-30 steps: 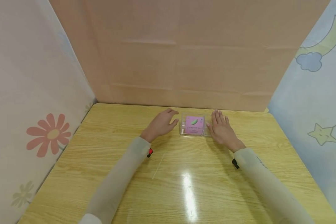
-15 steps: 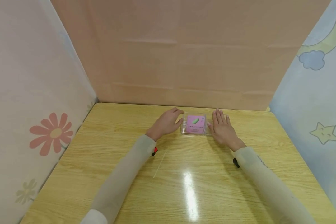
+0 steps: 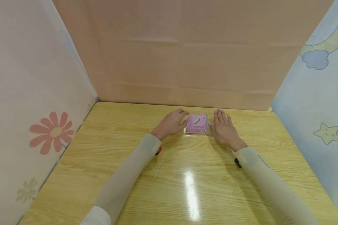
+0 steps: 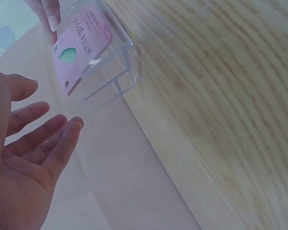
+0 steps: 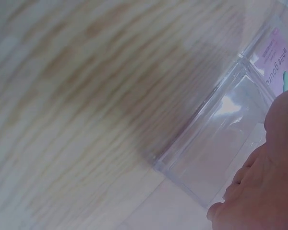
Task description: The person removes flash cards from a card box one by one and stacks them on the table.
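Observation:
A clear plastic box [image 4: 124, 72] holds a pink card [image 3: 196, 123] with a green gourd picture and the words "white gourd". It lies near the table's far edge. My left hand [image 3: 172, 122] is at the box's left end, fingers spread and slightly bent; in the left wrist view the fingertips are close to the box wall, and contact cannot be made out. To the right, joined to or touching the box, lies a shallow clear part [image 5: 216, 143] like a lid. My right hand [image 3: 224, 129] lies over it with straight fingers, hiding much of it.
The wooden table [image 3: 214, 193] has a thin pale line [image 3: 159, 165] in front of the left hand. A brown sheet [image 3: 180, 56] rises behind the far edge. Patterned walls [image 3: 53, 131] stand at both sides.
My left hand has moved right, up to the left end of the box. The right hand has stayed nearly in place over the clear part.

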`<state>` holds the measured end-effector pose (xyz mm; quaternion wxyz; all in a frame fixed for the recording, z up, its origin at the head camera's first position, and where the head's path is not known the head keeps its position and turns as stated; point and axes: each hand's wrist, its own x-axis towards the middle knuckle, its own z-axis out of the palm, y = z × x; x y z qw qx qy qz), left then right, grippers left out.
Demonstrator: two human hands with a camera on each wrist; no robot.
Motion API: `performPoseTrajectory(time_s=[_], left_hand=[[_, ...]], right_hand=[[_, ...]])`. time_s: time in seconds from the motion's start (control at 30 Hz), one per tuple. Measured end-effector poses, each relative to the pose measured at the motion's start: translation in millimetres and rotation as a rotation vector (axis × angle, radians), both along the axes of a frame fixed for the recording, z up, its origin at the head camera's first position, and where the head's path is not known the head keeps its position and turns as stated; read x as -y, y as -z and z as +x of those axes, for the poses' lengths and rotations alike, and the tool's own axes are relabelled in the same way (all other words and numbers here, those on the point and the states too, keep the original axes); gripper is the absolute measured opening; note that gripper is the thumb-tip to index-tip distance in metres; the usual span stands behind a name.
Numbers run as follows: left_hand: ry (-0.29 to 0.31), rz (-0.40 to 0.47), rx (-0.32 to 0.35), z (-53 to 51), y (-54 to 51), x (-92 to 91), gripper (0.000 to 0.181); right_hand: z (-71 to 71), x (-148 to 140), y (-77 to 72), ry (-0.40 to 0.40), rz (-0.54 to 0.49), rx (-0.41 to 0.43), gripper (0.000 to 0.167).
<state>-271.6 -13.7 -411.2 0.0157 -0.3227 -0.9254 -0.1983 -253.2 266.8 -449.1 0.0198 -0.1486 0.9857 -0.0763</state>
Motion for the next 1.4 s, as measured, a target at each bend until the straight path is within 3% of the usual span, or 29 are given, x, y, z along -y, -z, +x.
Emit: performPoseTrajectory(time_s=[0.2, 0.47, 0.67, 1.0, 1.27, 1.4], left_hand=[[0.015, -0.035, -0.005, 1.8, -3.1, -8.3, 0.042], [0.031, -0.110, -0.077, 1.6, -3.4, -23.0, 0.043], [0.052, -0.112, -0.074, 0.1, -1.9, -32.0, 0.046], [0.064, -0.136, -0.126, 0.8, 4.3, -40.7, 0.047], [0.037, -0.241, -0.202, 6.2, 12.9, -49.4, 0.049], [0.018, -0.349, -0.302, 10.9, 19.6, -53.9, 0.050]], right_hand=[[-0.3, -1, 1.1, -0.001, -0.007, -0.003, 0.073], [1.7, -3, -1.9, -0.005, 0.003, 0.001, 0.073], [2.4, -5, -4.2, -0.003, 0.007, -0.005, 0.073], [4.5, -7, -4.1, 0.010, -0.006, 0.001, 0.074], [7.6, -5, -4.7, 0.005, -0.005, 0.000, 0.074], [8.4, -4, -4.7, 0.000, -0.022, -0.016, 0.074]])
